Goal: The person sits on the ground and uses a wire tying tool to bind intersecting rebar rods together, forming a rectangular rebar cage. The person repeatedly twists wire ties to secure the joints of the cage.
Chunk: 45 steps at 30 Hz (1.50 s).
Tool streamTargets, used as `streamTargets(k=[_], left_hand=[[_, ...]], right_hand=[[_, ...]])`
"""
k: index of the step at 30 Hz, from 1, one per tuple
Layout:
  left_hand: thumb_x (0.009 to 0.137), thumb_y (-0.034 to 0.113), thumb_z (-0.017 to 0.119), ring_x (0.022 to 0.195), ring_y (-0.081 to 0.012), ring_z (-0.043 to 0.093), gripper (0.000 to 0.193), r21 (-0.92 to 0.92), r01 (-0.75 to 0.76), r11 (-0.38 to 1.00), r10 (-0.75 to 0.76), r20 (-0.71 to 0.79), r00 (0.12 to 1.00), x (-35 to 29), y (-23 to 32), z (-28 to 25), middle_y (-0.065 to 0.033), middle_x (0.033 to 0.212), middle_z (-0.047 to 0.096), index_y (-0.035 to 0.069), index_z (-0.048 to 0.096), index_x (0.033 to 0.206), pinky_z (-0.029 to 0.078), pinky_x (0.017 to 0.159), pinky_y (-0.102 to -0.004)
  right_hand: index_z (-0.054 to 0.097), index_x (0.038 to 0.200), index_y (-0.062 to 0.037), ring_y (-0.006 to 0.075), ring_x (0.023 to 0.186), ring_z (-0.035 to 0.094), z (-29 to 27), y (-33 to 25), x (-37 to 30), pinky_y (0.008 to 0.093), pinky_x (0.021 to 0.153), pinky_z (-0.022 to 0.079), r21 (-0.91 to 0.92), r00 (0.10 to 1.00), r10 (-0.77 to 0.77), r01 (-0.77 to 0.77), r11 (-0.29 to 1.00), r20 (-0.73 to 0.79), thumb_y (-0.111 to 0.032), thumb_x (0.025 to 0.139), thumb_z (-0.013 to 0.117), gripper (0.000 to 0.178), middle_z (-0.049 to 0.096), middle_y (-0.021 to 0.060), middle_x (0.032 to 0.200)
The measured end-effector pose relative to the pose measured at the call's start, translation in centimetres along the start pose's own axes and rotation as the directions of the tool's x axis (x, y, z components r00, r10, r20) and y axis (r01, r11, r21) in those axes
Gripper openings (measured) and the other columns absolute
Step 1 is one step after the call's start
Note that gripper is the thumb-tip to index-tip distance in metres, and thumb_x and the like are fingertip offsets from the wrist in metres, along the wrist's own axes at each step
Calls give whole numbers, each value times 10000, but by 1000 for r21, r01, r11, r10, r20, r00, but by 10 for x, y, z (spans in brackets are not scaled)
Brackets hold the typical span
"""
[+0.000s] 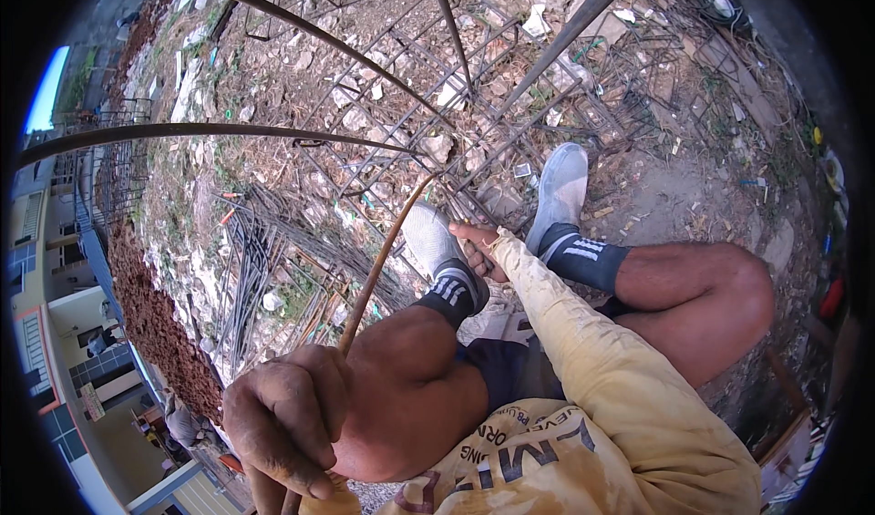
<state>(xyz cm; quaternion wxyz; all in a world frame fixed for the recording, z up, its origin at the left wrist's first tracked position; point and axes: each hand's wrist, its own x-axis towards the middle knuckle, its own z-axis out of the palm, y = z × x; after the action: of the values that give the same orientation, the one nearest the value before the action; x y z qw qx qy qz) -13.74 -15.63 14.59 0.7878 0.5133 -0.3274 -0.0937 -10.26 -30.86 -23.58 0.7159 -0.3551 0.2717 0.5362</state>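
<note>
My left hand (287,415) is wrapped round a rusty brown steel bar (372,283) at the lower left. This bar slants up and away toward the foot of several upright reinforcing bars (328,34), which rise toward me from a grid of steel bars (492,164). Lower down, my right hand (483,249) reaches between my shoes, close to the grid and near the brown bar's far end. Its fingers are curled, and whatever they may hold is hidden. A dirty yellow long sleeve (592,324) covers the right arm.
Grey shoes (562,184) rest among the bars and rubble. A bundle of thin steel rods (260,260) lies at the left, beside a red soil mound (155,314). More bent steel frames (624,123) lie at the upper right. Buildings (68,333) line the far left.
</note>
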Motion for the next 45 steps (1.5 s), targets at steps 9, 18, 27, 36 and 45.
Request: streamTargets(k=[9, 18, 27, 36, 45], left_hand=[[788, 434, 777, 713, -127, 516, 322, -4, -34, 999, 34, -17, 999, 0, -8, 7, -9, 804, 609, 115, 737, 785, 377, 596, -253], [752, 428, 805, 756, -124, 514, 311, -22, -26, 999, 26, -8, 1000, 2, -10, 1, 0, 831, 601, 133, 714, 781, 394, 623, -250], [716, 422, 834, 799, -121, 513, 313, -39, -18, 999, 18, -4, 1000, 8, -6, -6, 9, 859, 594, 150, 691, 778, 410, 649, -248], [650, 458, 869, 846, -128, 498, 378, -43, 103, 994, -104, -16, 994, 14, 9, -18, 18, 877, 562, 166, 664, 777, 425, 724, -255], [632, 489, 871, 797, -121, 472, 418, -77, 61, 995, -63, -33, 997, 21, 9, -16, 15, 832, 534, 160, 647, 762, 408, 715, -254]], right_hand=[[619, 1072, -22, 291, 719, 612, -9, 21, 35, 410, 621, 488, -719, 800, -471, 74, 691, -371, -715, 890, 396, 750, 644, 138, 864], [577, 989, -101, 41, 487, 383, 1, -13, -36, 205, 411, 263, 96, 996, 15, -23, 995, 83, -682, 920, 408, 608, 470, -51, 650], [559, 883, -156, 39, 452, 396, -6, -19, -20, 206, 413, 293, 119, 991, 91, -102, 988, 96, -638, 921, 475, 491, 485, -57, 640], [573, 828, -158, 50, 443, 406, -16, -4, 3, 240, 419, 323, -549, 900, -372, 198, 812, -226, -562, 876, 628, 410, 503, -45, 658], [602, 893, -126, 99, 496, 497, -34, 6, 29, 294, 463, 401, -966, 645, -747, 54, 251, -158, -540, 867, 653, 418, 534, -6, 681]])
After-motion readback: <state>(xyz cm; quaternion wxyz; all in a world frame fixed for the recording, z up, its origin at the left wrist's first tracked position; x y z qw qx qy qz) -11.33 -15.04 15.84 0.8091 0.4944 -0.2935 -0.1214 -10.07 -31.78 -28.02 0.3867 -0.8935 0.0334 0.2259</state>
